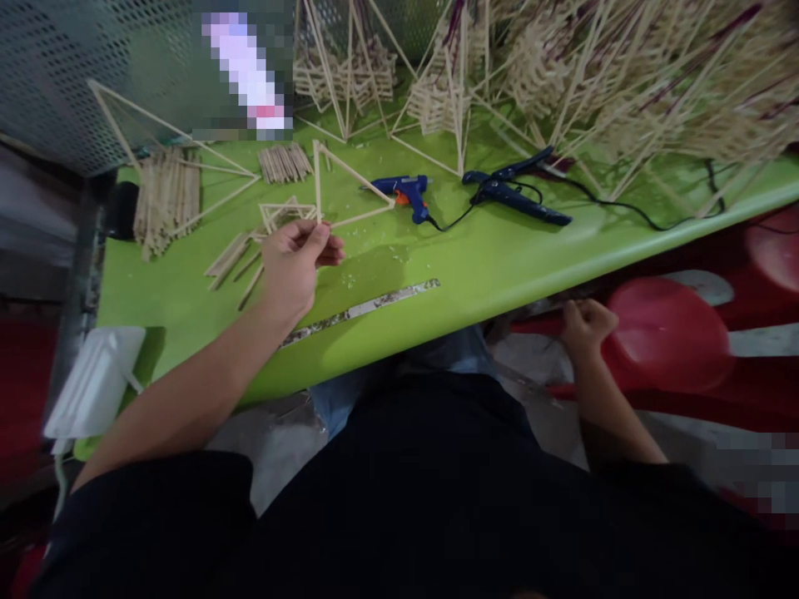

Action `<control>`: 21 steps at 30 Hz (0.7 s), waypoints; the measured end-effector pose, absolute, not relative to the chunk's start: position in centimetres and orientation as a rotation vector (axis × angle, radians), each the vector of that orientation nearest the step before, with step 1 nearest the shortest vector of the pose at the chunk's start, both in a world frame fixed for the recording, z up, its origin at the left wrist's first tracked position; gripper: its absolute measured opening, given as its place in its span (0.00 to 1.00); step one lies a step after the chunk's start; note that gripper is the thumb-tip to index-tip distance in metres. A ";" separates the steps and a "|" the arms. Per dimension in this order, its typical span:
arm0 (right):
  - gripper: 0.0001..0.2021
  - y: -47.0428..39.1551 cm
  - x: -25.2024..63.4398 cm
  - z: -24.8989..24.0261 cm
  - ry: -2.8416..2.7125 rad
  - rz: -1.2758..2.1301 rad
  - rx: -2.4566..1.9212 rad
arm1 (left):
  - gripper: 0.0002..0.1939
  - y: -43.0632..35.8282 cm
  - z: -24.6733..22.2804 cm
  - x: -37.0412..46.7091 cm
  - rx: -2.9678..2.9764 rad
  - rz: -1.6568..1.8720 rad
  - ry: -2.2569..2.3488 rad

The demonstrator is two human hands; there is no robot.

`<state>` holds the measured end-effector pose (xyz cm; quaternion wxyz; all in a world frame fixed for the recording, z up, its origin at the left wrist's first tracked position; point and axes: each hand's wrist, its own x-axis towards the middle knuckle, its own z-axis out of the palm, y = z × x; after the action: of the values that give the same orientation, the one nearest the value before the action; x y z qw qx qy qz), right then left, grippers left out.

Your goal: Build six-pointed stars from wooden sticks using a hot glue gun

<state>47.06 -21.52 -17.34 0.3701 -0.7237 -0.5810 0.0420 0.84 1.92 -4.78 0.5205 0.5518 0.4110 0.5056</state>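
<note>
Between the thumb and fingers of my left hand [293, 262] one corner of a triangle frame [357, 173] of thin wooden sticks is pinched, raised over the green table. Just beyond the frame's right corner lies a blue glue gun [409, 190] with an orange trigger. Small stick triangles [288, 208] and loose sticks [228, 256] lie beside and behind the left hand. A narrow worn strip [362, 309], like a ruler, lies in front of it. My right hand [587, 326] is closed in a fist off the table's front edge, near a red stool [667, 333]; nothing shows in it.
A stick bundle [167, 200] and a pile of short sticks [285, 163] stand at the back left. Right of the glue gun lies a dark blue plier-like tool [518, 193] by a black cable. Stick structures [437, 96] crowd the back. A white device [96, 378] sits front left.
</note>
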 end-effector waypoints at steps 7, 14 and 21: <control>0.31 -20.7 42.5 -12.8 -1.928 0.177 -1.421 | 0.05 1.8 -4.7 1.2 1.344 1.226 0.973; 0.21 -18.7 31.0 -7.6 -1.948 0.431 -1.217 | 0.06 2.3 -5.1 1.2 1.311 1.235 1.049; 0.18 -14.8 27.1 -3.0 -1.982 0.601 -1.196 | 0.09 2.6 -5.3 0.6 1.323 1.237 1.098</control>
<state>27.07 -14.82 -2.99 0.3661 -0.4654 -0.7711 0.2339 0.59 2.59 -5.34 0.4900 0.5445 0.4519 0.5091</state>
